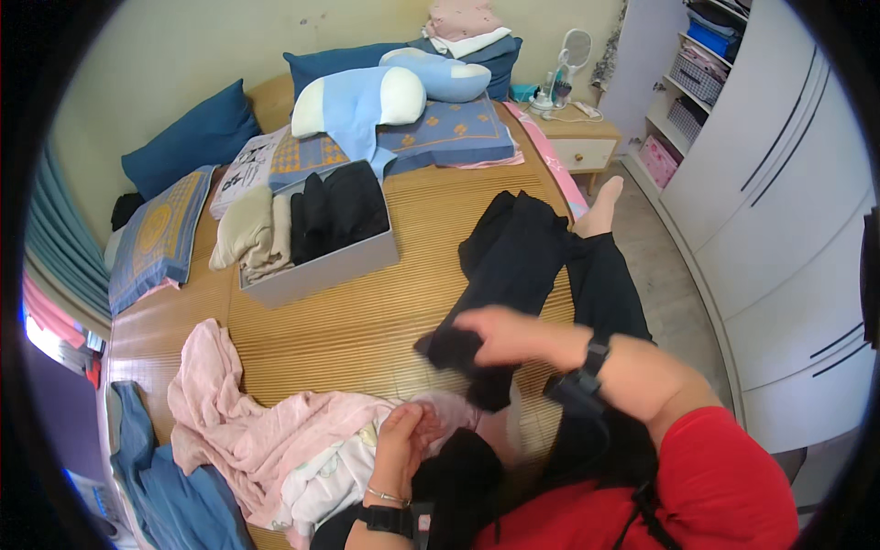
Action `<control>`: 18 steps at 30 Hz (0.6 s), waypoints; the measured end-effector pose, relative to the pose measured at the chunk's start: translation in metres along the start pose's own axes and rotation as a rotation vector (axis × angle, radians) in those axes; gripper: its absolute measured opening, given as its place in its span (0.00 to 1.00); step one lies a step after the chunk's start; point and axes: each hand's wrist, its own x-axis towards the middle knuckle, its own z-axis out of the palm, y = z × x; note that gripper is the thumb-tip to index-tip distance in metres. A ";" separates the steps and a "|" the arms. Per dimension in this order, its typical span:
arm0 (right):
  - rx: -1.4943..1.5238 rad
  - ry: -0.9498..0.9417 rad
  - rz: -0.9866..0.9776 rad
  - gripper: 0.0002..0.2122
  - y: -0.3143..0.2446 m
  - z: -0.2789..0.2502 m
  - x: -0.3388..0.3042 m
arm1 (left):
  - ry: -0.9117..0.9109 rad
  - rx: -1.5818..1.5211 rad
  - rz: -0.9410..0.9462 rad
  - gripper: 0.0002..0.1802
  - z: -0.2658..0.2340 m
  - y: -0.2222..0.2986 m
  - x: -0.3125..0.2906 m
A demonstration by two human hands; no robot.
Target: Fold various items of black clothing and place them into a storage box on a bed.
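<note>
My right hand reaches left across the bamboo bed mat and grips the lower end of a black garment that lies spread toward the bed's right edge. My left hand rests low in the picture on a pile of pink and white clothes, fingers curled on a black piece of cloth. Both wrists carry black bands.
A grey open box holds folded black and beige clothes. Blue pillows and a blue-white plush lie at the headboard. A bedside table and white wardrobe stand to the right. Blue cloth lies at the lower left.
</note>
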 end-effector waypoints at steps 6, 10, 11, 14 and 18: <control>0.131 0.282 0.220 0.28 0.055 -0.160 -0.012 | -0.016 0.004 -0.036 0.11 -0.004 -0.003 0.007; -0.203 0.755 0.285 0.27 0.114 -0.191 -0.011 | 0.035 0.049 -0.078 0.12 -0.003 -0.005 0.013; -0.126 0.782 0.229 0.25 0.131 -0.181 -0.006 | 0.025 0.058 -0.084 0.12 -0.004 -0.005 0.014; -0.018 0.606 0.263 0.18 0.119 -0.110 0.007 | 0.057 0.069 -0.084 0.12 -0.008 -0.003 0.012; -0.326 0.483 0.212 0.20 0.098 -0.009 -0.008 | 0.040 0.062 -0.064 0.11 -0.006 -0.006 0.012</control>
